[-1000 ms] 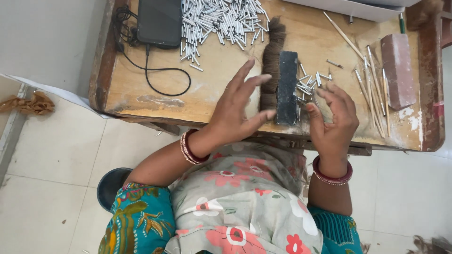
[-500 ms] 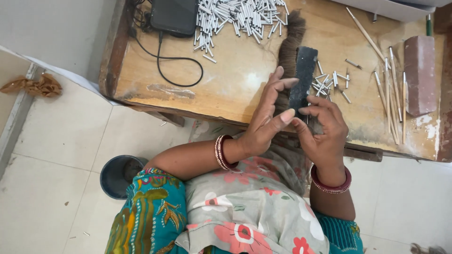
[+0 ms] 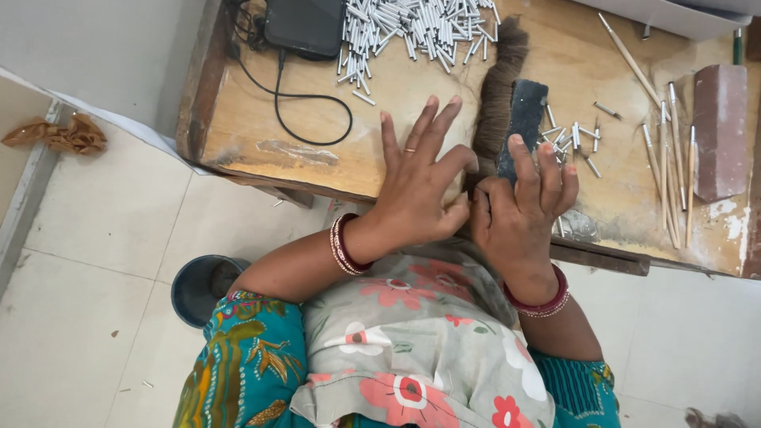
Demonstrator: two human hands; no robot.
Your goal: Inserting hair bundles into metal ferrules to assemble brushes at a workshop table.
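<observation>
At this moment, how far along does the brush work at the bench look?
Done: a few thin wooden sticks lie lined up by the reddish block. In hand: the left hand is spread flat beside the bundle of dark hair, and the right hand grips the dark flat block lying on it. Left: a large heap of metal tubes sits unused, with a few loose tubes beside the right hand.

Table [image 3: 396, 103]: tubes [image 3: 412, 24] far, device [image 3: 305, 24] to their left; sticks [image 3: 670, 158] and brick [image 3: 720, 131] right; block [image 3: 525, 119] on hair [image 3: 498, 87], centre.
</observation>
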